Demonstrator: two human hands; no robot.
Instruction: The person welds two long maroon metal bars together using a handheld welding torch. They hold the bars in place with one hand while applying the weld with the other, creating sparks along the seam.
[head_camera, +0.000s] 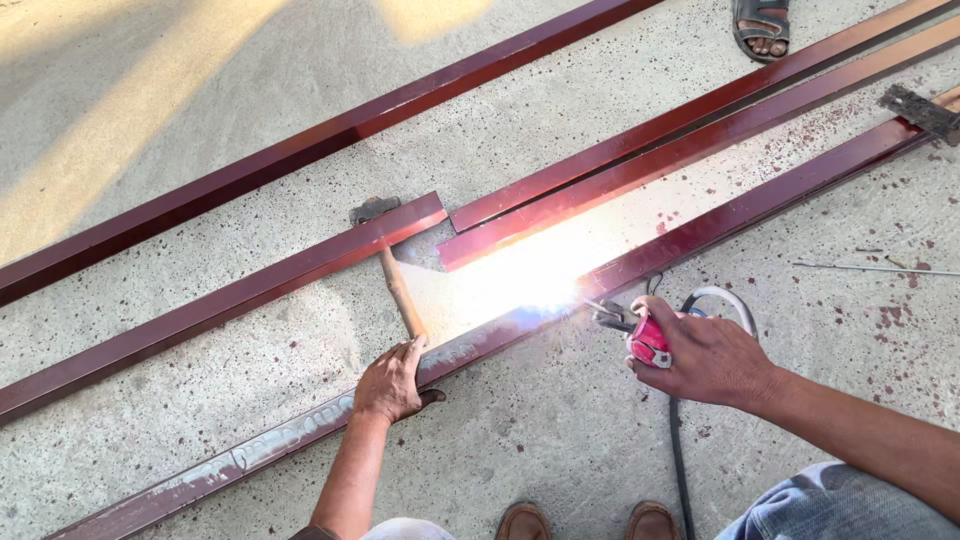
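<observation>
A long dark red steel tube (760, 200) lies diagonally on the concrete floor. My right hand (706, 357) grips a red-handled welding electrode holder (642, 338), its tip at the tube where a bright white arc glare (540, 275) burns. My left hand (390, 382) presses flat on the same tube, to the left of the arc. A hammer (392, 270) with a wooden handle lies just beyond my left hand, its head under another red tube (220, 300).
More red tubes (700, 125) lie parallel across the floor. A black cable (680, 460) runs from the holder toward me. A thin welding rod (870, 267) lies at right. Another person's sandalled foot (762, 28) stands at the top. My shoes (590, 522) show below.
</observation>
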